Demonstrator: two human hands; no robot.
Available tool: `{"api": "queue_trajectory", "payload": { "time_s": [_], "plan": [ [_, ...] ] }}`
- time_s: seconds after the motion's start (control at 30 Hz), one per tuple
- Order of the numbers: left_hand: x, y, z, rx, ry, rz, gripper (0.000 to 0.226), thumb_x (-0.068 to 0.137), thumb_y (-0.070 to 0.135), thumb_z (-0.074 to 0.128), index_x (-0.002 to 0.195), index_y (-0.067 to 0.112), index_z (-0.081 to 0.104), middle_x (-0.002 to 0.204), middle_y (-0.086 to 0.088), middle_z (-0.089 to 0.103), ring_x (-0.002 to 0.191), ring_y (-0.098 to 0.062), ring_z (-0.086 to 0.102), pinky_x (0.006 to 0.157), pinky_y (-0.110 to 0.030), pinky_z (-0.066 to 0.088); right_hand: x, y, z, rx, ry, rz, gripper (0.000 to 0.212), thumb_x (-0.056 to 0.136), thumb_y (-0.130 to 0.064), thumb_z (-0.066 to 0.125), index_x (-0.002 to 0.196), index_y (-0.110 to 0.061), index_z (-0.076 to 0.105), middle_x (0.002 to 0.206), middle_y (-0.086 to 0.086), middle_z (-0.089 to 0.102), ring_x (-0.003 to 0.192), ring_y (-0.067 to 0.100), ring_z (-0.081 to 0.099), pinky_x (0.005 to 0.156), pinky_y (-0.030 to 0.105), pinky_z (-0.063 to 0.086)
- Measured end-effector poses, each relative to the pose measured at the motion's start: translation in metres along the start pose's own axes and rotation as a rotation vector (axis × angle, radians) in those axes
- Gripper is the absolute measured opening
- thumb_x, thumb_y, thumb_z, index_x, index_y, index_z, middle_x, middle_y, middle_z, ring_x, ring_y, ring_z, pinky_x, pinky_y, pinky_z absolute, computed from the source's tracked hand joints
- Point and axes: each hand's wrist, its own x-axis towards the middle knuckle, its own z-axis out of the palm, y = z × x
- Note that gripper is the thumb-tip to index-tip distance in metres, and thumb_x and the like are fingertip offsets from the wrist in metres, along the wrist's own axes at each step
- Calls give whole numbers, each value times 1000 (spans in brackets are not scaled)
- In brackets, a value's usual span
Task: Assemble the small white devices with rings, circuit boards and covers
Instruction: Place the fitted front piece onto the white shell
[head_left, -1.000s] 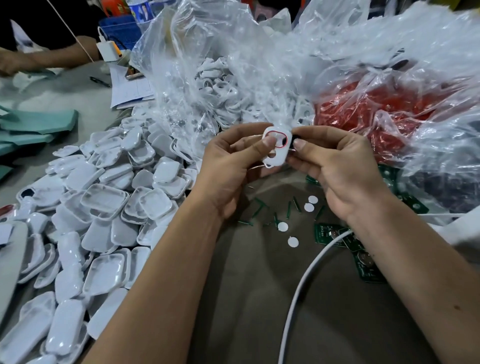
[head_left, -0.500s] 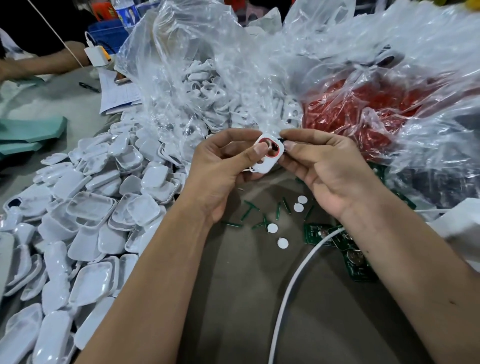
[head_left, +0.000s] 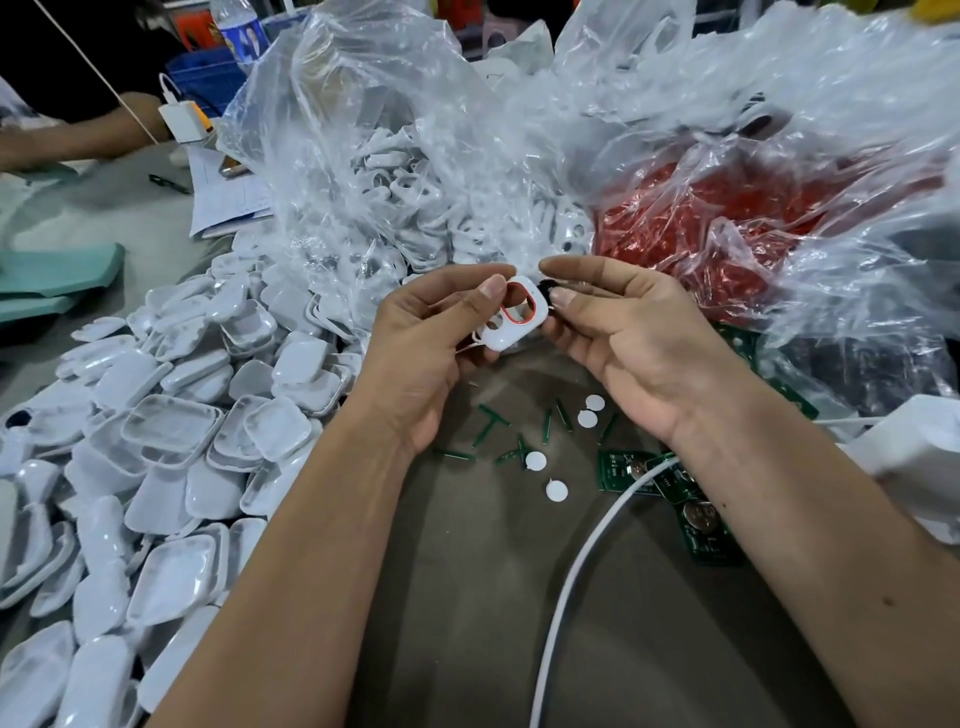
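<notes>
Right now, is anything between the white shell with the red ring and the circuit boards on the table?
Nothing visible blocks it. The white shell, pinched by the left hand and right hand, hangs over bare table above the circuit boards.

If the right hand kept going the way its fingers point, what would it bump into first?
The right hand points left, so it would probably first meet the white shell with the red ring, held by the left hand. Depth looks close.

Grey-brown desk fills lower frame. Upper left: papers, blue basket, water bottle. Dark beyond, top edge. Even overhead light.
</notes>
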Motion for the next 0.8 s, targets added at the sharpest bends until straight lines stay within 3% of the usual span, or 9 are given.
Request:
{"api": "queue_trajectory", "payload": {
  "time_s": [0.1,0.2,0.33,0.43,0.6,0.67,0.73,0.8],
  "plan": [
    [1,-1,-1,14,-2,-1,17,79,25,76,94,17,80,90,-6,77,76,-16,65,62,-24,52,0,0,-1,25,3,-20,23,95,14,58,96,-1,76,87,13,76,81,19,72,74,24,61],
    [1,-1,-3,10,3,-2,16,81,23,74,96,16,79,90,-4,77,77,-15,65,63,-25,52,-1,-3,-2,-4,-15,-15,27,95,12,58,97,-6,79,88,9,77,70,12,69,61,18,54],
    [2,1,-5,-14,7,-25,16,89,8,68,102,10,77,95,-9,77,91,-25,66,88,-46,52,-1,-1,-3,-72,-3,-17,24,92,10,65,100,-8,79,89,9,77,70,12,65,58,17,48],
    [0,2,-5,-5,-16,-40,19,88,1,67,102,8,78,96,-13,77,97,-32,67,107,-64,41,-1,0,-3,-145,28,-25,19,88,8,70,93,-8,79,85,9,78,70,14,65,58,17,49],
    [-2,3,-4,39,4,-3,15,84,0,73,95,8,79,95,-19,77,96,-38,68,103,-66,44,-2,-2,-3,-182,3,10,24,94,5,65,85,-9,82,89,11,78,82,18,65,64,19,53],
    [-1,2,-4,71,16,21,12,85,0,74,93,8,79,93,-20,77,91,-36,70,93,-57,54,-2,-1,-2,-202,-11,21,23,95,-1,68,80,-11,83,88,9,79,80,16,66,65,20,53],
    [0,0,-5,131,23,51,11,84,3,79,92,9,79,90,-19,76,85,-30,70,80,-40,58,-4,-1,-1,-251,-14,15,8,88,-8,77,84,-11,83,90,11,78,79,18,63,70,24,52],
    [1,-2,-4,178,18,66,14,81,7,82,94,9,79,92,-20,76,85,-31,71,83,-43,59,-6,1,-1,-318,0,-20,15,81,-6,83,96,-8,80,95,20,76,80,25,63,78,34,53]
  ]
}}
